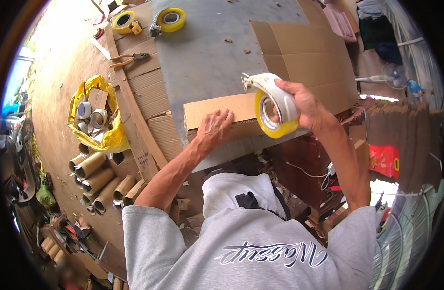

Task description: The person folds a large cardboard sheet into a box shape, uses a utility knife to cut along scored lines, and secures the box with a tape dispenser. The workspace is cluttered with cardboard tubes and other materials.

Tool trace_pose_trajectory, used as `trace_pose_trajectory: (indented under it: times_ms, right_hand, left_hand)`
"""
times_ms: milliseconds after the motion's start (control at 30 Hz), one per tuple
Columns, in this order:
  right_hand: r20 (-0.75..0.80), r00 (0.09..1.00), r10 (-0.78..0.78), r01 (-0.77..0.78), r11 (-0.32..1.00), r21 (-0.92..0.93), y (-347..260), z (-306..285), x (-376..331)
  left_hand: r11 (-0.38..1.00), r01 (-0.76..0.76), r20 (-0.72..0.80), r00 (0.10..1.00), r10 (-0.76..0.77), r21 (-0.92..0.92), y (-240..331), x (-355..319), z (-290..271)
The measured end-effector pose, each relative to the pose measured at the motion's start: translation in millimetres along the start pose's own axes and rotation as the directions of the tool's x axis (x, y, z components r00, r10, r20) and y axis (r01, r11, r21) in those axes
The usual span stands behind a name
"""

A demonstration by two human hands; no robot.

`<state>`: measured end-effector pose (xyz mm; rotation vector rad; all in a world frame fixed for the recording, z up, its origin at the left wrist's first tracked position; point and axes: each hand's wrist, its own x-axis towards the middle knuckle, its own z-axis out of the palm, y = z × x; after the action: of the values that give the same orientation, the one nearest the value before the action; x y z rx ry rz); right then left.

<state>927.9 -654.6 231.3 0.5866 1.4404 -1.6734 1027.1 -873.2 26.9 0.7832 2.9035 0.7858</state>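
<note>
A long, narrow cardboard box (221, 105) lies along the near edge of the grey tabletop. My left hand (214, 127) rests on its top, fingers laid over the cardboard and apart from one another. My right hand (303, 104) grips a white tape dispenser (281, 99) loaded with a wide roll of clear yellowish tape (264, 113). The dispenser is raised at the box's right end, its toothed metal head pointing away to the left; whether tape touches the box cannot be made out. Behind it lies a large flat cardboard sheet (306, 48).
Two tape rolls (171, 19) and pliers (130, 60) lie at the table's far left. A yellow bag (112, 137) of used rolls and several cardboard tubes (97, 180) are on the floor to the left. A white cable (306, 171) hangs at the right.
</note>
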Motion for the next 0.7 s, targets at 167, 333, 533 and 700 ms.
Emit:
trace_pose_trajectory:
  times_ms: [167,333,533,700]
  right_hand:
    - [0.019,1.0,-0.012,0.012,1.0,-0.003,-23.5,4.2,32.1]
    - [0.015,1.0,0.027,-0.028,0.998,0.049,-13.4,1.4,48.5]
    - [-0.01,0.998,0.054,-0.052,0.988,0.148,54.5,5.4,35.3]
    - [-0.146,0.986,0.075,-0.052,0.986,0.159,112.7,10.0,13.0]
  left_hand:
    - [1.0,0.023,-0.026,0.999,-0.023,0.006,0.0,-1.0,2.0]
    - [1.0,0.028,-0.015,1.0,-0.028,-0.004,3.1,0.6,-5.2]
    - [0.999,0.045,-0.035,0.998,-0.045,0.003,3.5,0.2,-3.3]
    - [0.997,0.074,0.016,0.997,-0.073,-0.022,5.9,4.4,-9.5]
